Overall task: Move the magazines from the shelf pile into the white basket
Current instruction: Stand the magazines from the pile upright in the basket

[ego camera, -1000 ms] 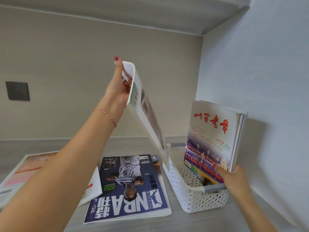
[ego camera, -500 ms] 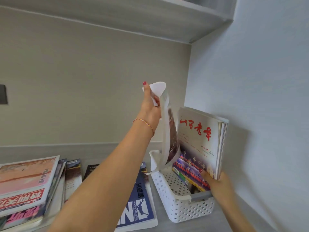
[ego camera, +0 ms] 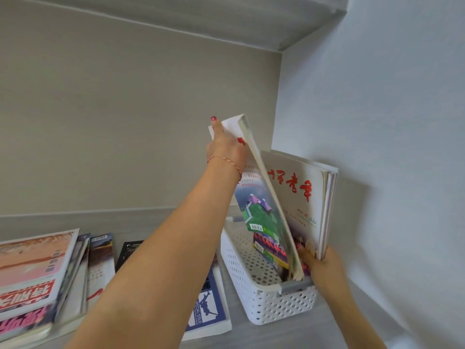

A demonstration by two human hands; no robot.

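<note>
A white perforated basket point(ego camera: 254, 295) stands on the shelf against the right wall. My left hand point(ego camera: 226, 144) grips the top corner of a thin magazine point(ego camera: 266, 212) that stands tilted, its lower edge down inside the basket. My right hand point(ego camera: 319, 265) holds the bottom of several upright magazines with red lettering point(ego camera: 304, 195), which lean against the wall in the basket. The shelf pile point(ego camera: 37, 275) lies at the far left.
A blue basketball magazine point(ego camera: 208, 308) lies flat between the pile and the basket, partly under my left arm. A shelf board point(ego camera: 226, 23) runs overhead. The right wall stands directly behind the basket.
My left hand has swung the thin magazine right and down, from above the blue magazine into the basket beside the upright ones. My right hand has stayed on those.
</note>
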